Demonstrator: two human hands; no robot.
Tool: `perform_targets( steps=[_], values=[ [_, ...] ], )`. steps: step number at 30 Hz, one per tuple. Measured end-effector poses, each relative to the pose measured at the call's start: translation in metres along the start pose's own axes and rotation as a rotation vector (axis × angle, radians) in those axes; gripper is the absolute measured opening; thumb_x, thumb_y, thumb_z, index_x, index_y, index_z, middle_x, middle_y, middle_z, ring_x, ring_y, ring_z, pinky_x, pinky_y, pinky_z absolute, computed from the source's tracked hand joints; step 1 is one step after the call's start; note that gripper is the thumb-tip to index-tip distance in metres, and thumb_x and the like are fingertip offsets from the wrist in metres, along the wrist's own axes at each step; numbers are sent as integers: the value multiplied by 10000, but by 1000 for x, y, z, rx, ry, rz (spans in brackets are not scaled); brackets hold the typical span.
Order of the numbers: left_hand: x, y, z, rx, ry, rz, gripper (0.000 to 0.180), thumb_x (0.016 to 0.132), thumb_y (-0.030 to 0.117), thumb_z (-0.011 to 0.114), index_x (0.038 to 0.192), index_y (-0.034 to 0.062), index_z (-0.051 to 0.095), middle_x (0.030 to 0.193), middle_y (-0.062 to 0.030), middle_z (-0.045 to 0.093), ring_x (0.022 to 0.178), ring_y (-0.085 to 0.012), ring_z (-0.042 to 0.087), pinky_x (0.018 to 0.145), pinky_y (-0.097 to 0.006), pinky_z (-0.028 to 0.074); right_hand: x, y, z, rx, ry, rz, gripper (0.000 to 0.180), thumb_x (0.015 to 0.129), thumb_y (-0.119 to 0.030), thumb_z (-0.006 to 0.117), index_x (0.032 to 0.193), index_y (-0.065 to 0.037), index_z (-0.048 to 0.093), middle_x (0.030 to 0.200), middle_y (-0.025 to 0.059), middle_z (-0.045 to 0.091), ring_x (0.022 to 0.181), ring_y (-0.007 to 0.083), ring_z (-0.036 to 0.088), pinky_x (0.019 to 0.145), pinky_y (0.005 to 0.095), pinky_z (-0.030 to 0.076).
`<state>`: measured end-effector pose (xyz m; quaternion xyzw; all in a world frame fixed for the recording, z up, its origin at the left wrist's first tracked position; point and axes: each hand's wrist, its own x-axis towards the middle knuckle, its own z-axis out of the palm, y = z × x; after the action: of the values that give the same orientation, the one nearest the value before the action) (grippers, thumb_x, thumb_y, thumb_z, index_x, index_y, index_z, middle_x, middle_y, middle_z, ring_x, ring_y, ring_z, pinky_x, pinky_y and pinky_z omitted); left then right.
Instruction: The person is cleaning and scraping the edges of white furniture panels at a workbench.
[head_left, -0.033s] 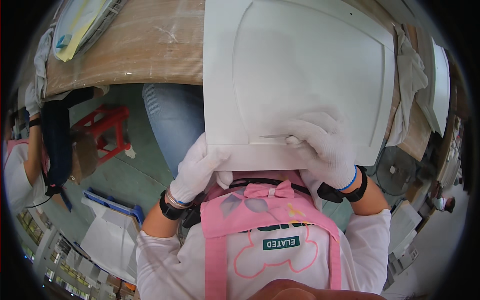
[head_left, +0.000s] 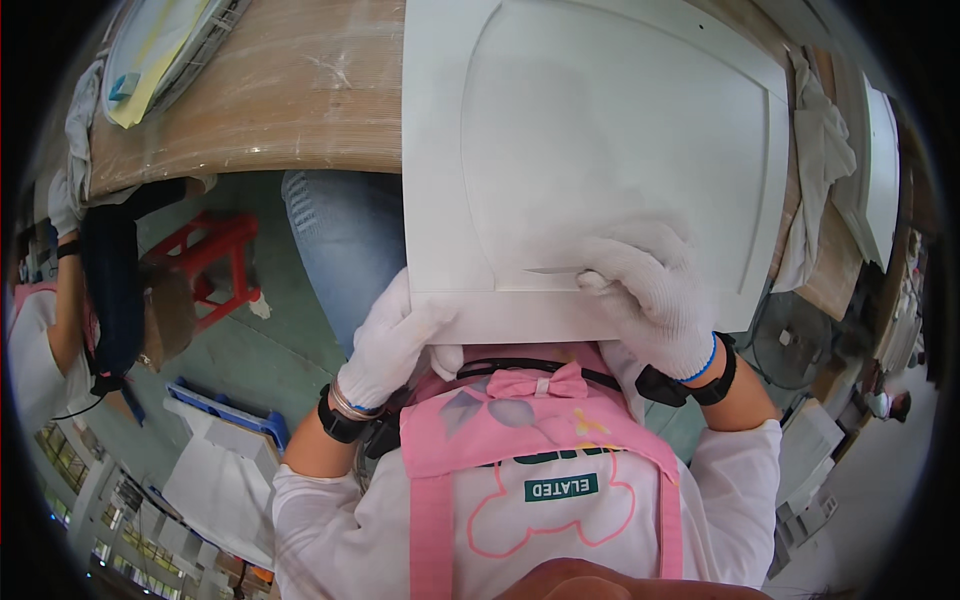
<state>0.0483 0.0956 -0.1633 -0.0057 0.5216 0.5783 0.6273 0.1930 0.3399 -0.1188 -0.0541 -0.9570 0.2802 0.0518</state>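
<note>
A white panel (head_left: 620, 130) with a recessed centre and a raised frame lies in front of me, its near edge close to my body. My left hand (head_left: 390, 335), in a white knit glove, is closed around the panel's near left corner, thumb on top and fingers under the edge. Over the near part of the panel is my right hand (head_left: 650, 290), gloved too, its fingers pinched on a thin pointed blade (head_left: 553, 270). The blade points left along the inner edge of the near frame strip. Its handle, if any, is hidden in the hand.
A table wrapped in brown corrugated sheet and clear film (head_left: 280, 90) extends to the left. Grey cloth (head_left: 818, 160) hangs right of the panel. A red stool (head_left: 215, 255) stands on the floor at left, near a co-worker's gloved hand (head_left: 63, 205). A fan (head_left: 790, 340) is at right.
The blade tip and my right hand have shifted slightly right along the frame strip. The panel's left edge sits a touch further left. My left hand keeps its hold.
</note>
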Motion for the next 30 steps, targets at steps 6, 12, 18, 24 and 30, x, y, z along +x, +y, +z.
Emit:
perform_targets(
  steps=[6,12,18,24,30],
  values=[
    [0,-6,-5,-33,-4,63,337,1004,159,514,1267,-40,447,791,-104,635,550,-149,600,482,-279,515,-14,11,-15,90,7,235,230,821,-43,728,1046,-78,697,878,86,651,817,267,617,752,377,479],
    [4,-13,-13,-69,-48,39,340,1002,148,531,1280,-27,440,788,-106,651,562,-151,617,483,-273,514,-14,20,-31,-28,46,280,139,849,-80,720,981,-77,679,869,94,652,833,269,624,741,371,480],
    [5,-22,-19,-60,-31,54,351,1005,178,550,1269,-23,437,773,-113,660,533,-155,616,462,-265,513,-47,38,-61,-55,168,478,108,835,-100,715,933,-77,676,882,97,650,838,311,626,754,409,484],
    [6,-16,-9,-23,36,131,374,997,236,559,1195,-69,472,749,-133,652,513,-160,605,442,-267,505,-77,61,-81,29,-128,434,151,820,-91,680,970,-77,689,895,103,654,866,332,623,774,415,490],
    [5,-15,-6,-18,16,157,356,1005,241,544,1194,-55,483,750,-130,651,524,-164,604,458,-267,503,-72,60,-63,-90,-261,341,150,798,-90,672,948,-92,659,873,109,643,870,346,620,731,433,489]
  ],
)
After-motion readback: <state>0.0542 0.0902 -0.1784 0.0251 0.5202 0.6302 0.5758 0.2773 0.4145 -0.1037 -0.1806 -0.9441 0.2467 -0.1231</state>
